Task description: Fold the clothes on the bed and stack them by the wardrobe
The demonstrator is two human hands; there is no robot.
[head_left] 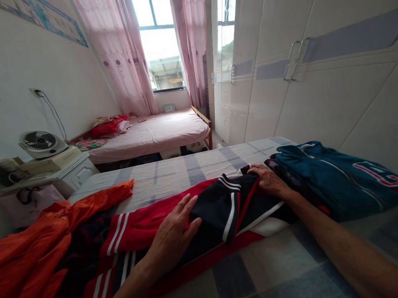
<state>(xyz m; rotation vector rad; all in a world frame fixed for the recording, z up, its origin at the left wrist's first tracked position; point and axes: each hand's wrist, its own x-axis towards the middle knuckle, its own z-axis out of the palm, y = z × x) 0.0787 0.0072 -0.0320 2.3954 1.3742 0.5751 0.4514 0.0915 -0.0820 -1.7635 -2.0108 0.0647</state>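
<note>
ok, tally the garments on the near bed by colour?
Red, navy and white striped garment, under the left hand and right hand: 1
Orange garment: 1
Teal garment: 1
Total: 3
A dark piece under the orange one may be separate; cannot tell.

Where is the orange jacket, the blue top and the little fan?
orange jacket [33, 246], head view, on its crumpled body.
blue top [334, 182], head view, on its front.
fan [40, 141], head view, on its round grille.
</note>
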